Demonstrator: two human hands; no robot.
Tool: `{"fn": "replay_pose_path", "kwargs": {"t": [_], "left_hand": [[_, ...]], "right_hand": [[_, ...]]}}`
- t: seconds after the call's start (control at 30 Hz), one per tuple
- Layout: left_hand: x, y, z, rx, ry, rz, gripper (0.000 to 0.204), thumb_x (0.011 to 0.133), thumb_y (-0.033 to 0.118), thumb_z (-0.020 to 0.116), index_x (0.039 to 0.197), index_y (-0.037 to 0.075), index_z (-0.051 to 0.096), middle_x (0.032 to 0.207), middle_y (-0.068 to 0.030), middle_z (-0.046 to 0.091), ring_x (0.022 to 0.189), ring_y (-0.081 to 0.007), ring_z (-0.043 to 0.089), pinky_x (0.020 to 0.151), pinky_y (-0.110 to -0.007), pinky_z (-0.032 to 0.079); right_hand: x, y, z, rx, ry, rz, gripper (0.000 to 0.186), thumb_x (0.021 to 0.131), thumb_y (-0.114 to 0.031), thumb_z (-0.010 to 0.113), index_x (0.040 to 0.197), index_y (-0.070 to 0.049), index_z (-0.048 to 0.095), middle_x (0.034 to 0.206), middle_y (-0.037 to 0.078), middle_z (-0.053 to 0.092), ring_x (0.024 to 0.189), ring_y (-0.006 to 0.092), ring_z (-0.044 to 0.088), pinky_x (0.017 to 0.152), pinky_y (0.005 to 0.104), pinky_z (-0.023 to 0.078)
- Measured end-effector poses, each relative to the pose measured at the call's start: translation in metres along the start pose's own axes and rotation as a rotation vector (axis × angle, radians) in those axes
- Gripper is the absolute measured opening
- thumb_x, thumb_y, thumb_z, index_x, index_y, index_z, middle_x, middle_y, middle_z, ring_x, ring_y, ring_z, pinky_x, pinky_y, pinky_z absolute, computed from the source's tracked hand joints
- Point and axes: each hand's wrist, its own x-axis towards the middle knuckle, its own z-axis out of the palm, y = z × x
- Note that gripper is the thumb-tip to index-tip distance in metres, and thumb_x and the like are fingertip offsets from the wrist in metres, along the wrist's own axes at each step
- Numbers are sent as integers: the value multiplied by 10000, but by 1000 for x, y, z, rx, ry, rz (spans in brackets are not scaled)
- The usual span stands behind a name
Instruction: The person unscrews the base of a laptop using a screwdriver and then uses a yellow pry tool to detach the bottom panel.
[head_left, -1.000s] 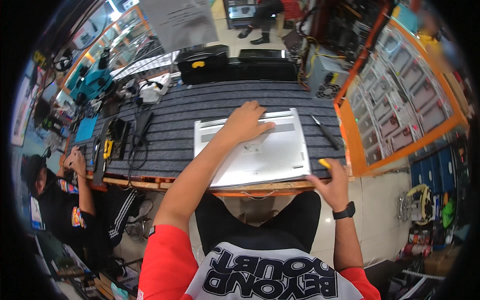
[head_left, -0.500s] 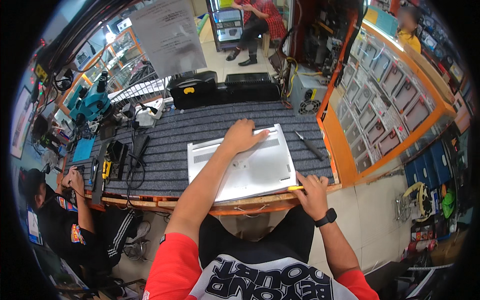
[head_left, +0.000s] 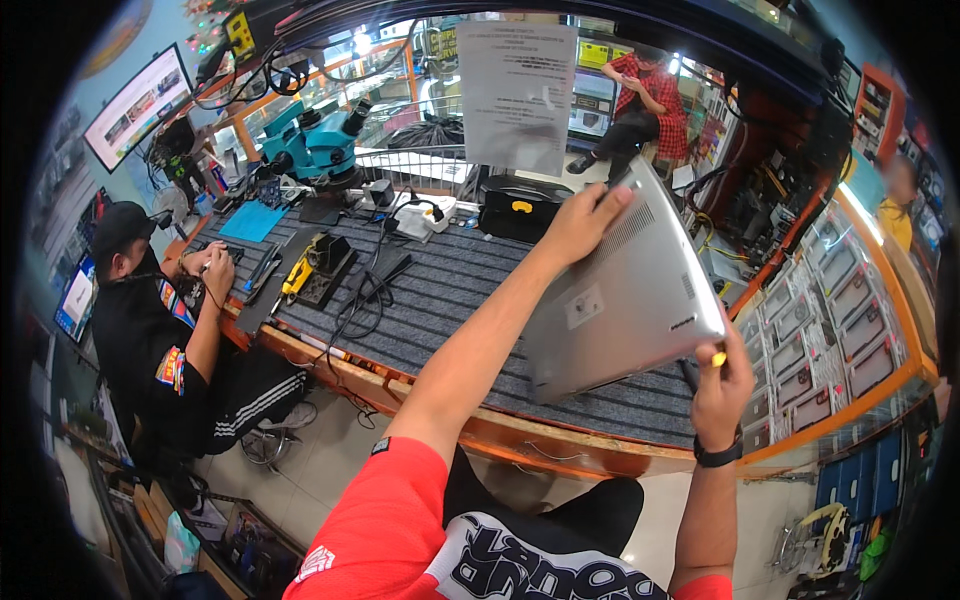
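Observation:
A silver laptop [head_left: 625,290], its underside with vent slots and rubber feet towards me, is raised off the mat and tilted, right side higher. My left hand [head_left: 588,225] grips its far edge, thumb on the underside and fingers hidden behind. At its near right corner my right hand [head_left: 722,390] is closed on the edge. A slim tool with a yellow end [head_left: 719,359] is tucked in the right hand too; the rest of it is hidden by the fingers. The laptop's lower left part is close to the mat; whether it touches, I cannot tell.
Ribbed grey mat [head_left: 450,320] covers the bench. Left of the laptop lie black cables [head_left: 365,300], a yellow-handled tool [head_left: 297,277] on a dark stand and a teal microscope [head_left: 325,140]. A co-worker [head_left: 150,330] sits at the left; a glass display case [head_left: 840,320] stands right.
The laptop, lying flat on the mat before, is now lifted and tilted up, with both hands on it. My right hand has risen with its edge. The view has turned to the left.

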Motion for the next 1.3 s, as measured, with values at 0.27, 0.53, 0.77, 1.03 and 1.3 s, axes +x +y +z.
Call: {"fn": "replay_pose_path", "kwargs": {"t": [0.27, 0.53, 0.77, 1.03, 1.3], "left_hand": [[-26, 1, -2, -343, 336, 77, 658, 1047, 669, 458, 940, 32, 583, 810, 5, 564, 761, -82, 487, 682, -263, 427], [-41, 2, -11, -210, 343, 94, 693, 1029, 703, 447, 1052, 14, 523, 933, -45, 536, 868, -128, 485, 799, -285, 433], [-98, 109, -11, 344, 95, 779, 1140, 758, 699, 801, 1595, 84, 332, 1628, -230, 304, 1529, -437, 244, 1234, -588, 208], [-118, 133, 9, 460, -9, 695, 775, 794, 251, 846, 1482, 185, 495, 1556, -85, 441, 1509, -404, 321, 1227, -623, 241], [-119, 140, 7, 458, -47, 681, 771, 798, 191, 811, 1496, 151, 487, 1545, -77, 484, 1508, -388, 340, 1206, -603, 283]], "right_hand": [[40, -23, 13, 199, -161, 62, 390, 1060, -346, 640, 967, 27, 577, 881, 3, 500, 808, 97, 441, 723, 249, 368], [29, -19, 22, 346, -150, 131, 421, 1053, -380, 643, 1139, 33, 659, 990, -8, 593, 890, 82, 497, 790, 234, 408], [32, -14, 25, 528, -201, 191, 471, 945, -208, 797, 1348, -4, 668, 1116, 8, 620, 948, 65, 565, 809, 205, 473], [38, -9, 29, 737, -236, 275, 464, 927, -192, 818, 1335, -23, 678, 853, -82, 493, 769, 22, 453, 694, 194, 424], [35, -2, 30, 816, -227, 301, 435, 971, -230, 774, 1327, -3, 667, 1005, 12, 706, 920, 62, 632, 824, 241, 518]]}}
